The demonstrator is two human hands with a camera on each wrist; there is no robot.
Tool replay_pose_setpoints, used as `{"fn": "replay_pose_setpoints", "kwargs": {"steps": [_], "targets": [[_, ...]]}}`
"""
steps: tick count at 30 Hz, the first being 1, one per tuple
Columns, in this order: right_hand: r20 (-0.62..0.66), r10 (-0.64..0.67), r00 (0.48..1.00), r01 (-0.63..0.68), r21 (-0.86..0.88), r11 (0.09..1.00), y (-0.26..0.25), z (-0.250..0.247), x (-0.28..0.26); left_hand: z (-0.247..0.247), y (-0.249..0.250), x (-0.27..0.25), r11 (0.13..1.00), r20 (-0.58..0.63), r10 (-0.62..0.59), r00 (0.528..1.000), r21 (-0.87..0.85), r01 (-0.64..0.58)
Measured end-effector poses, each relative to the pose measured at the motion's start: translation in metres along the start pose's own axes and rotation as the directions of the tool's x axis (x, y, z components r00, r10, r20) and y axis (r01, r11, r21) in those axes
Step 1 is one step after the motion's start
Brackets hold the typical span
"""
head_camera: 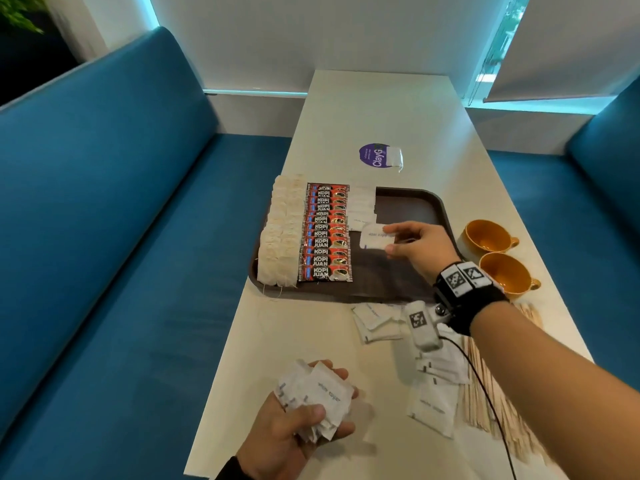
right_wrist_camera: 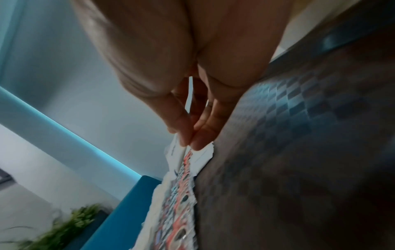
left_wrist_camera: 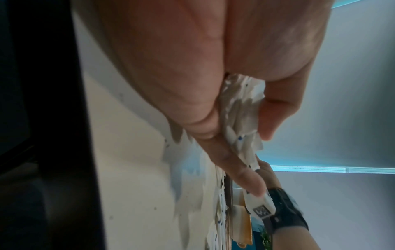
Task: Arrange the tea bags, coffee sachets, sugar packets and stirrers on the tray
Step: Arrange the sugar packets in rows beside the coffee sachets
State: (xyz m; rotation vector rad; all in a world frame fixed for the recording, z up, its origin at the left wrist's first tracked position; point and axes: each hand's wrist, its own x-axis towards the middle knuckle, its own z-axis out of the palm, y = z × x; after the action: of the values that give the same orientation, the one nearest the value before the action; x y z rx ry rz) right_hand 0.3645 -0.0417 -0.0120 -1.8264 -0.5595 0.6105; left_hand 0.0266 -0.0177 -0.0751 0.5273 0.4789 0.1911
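Observation:
A dark brown tray (head_camera: pixel 408 202) lies on the white table. On it, from left to right, stand a column of tea bags (head_camera: pixel 280 233), a column of red coffee sachets (head_camera: pixel 325 233) and a short column of white sugar packets (head_camera: pixel 360 206). My right hand (head_camera: pixel 412 245) pinches one sugar packet (head_camera: pixel 375 239) over the tray, beside the sachets; the right wrist view shows the fingertips (right_wrist_camera: pixel 188 138) pinching its edge above the tray (right_wrist_camera: pixel 299 152). My left hand (head_camera: pixel 304 414) grips a bunch of sugar packets (head_camera: pixel 315 396) near the table's front edge, also visible as crumpled sugar packets (left_wrist_camera: pixel 241 115).
Loose sugar packets (head_camera: pixel 377 322) and a pile of wooden stirrers (head_camera: pixel 491 393) lie on the table in front of the tray. Two orange cups (head_camera: pixel 488 239) stand right of it. A purple sticker (head_camera: pixel 375 157) with a tea bag is beyond. Blue benches flank the table.

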Motion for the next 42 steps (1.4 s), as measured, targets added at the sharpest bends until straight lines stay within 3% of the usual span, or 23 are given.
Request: {"fn": "replay_pose_setpoints", "kwargs": {"steps": [8, 11, 13, 14, 16, 18, 21, 23, 29, 34, 38, 42], "targets": [[0.079, 0.041, 0.996, -0.030, -0.130, 0.991, 0.007, 0.013, 0.071, -0.017, 0.000, 0.009, 0.997, 0.023, -0.045, 0.999, 0.060, 0.044], [0.108, 0.068, 0.992, -0.045, -0.204, 0.978, 0.012, 0.020, 0.084, -0.022, 0.005, 0.014, 0.956, -0.015, -0.108, 0.994, 0.273, 0.108], [0.110, 0.092, 0.990, -0.059, -0.276, 0.959, 0.013, 0.024, 0.091, -0.033, 0.005, 0.011, 0.910, -0.117, -0.158, 0.981, 0.369, 0.190], [0.102, 0.100, 0.990, -0.062, -0.319, 0.946, 0.014, 0.025, 0.095, -0.033, 0.003, 0.009, 0.908, -0.142, -0.155, 0.978, 0.369, 0.198], [0.093, 0.103, 0.990, -0.054, -0.428, 0.902, 0.013, 0.026, 0.100, -0.024, 0.003, 0.008, 0.955, -0.049, -0.109, 0.993, 0.272, 0.118], [0.099, 0.112, 0.989, -0.049, -0.496, 0.867, 0.011, 0.026, 0.101, -0.020, 0.002, 0.010, 0.981, -0.054, -0.054, 0.997, 0.181, 0.063], [0.087, 0.131, 0.988, -0.072, -0.494, 0.867, 0.007, 0.024, 0.099, -0.021, 0.000, 0.011, 0.987, 0.024, -0.033, 0.999, 0.157, 0.029], [0.071, 0.111, 0.991, -0.067, -0.452, 0.890, 0.002, 0.022, 0.093, -0.017, 0.001, 0.010, 0.993, 0.011, -0.024, 1.000, 0.118, 0.023], [0.067, -0.019, 0.998, 0.037, -0.272, 0.962, -0.023, 0.013, 0.028, 0.001, 0.003, 0.003, 0.990, -0.029, 0.047, 0.998, 0.134, -0.043], [0.248, -0.064, 0.967, 0.110, -0.177, 0.978, -0.028, 0.019, -0.074, 0.002, -0.002, 0.002, 0.979, -0.038, 0.101, 0.994, 0.181, -0.093], [0.374, 0.009, 0.927, 0.025, -0.086, 0.996, -0.008, 0.027, -0.138, 0.006, -0.005, 0.000, 0.968, -0.023, 0.156, 0.988, 0.201, -0.148], [0.388, 0.116, 0.914, -0.139, 0.031, 0.990, 0.017, 0.036, -0.181, 0.008, -0.006, 0.000, 0.957, -0.039, 0.195, 0.980, 0.225, -0.182]]}}
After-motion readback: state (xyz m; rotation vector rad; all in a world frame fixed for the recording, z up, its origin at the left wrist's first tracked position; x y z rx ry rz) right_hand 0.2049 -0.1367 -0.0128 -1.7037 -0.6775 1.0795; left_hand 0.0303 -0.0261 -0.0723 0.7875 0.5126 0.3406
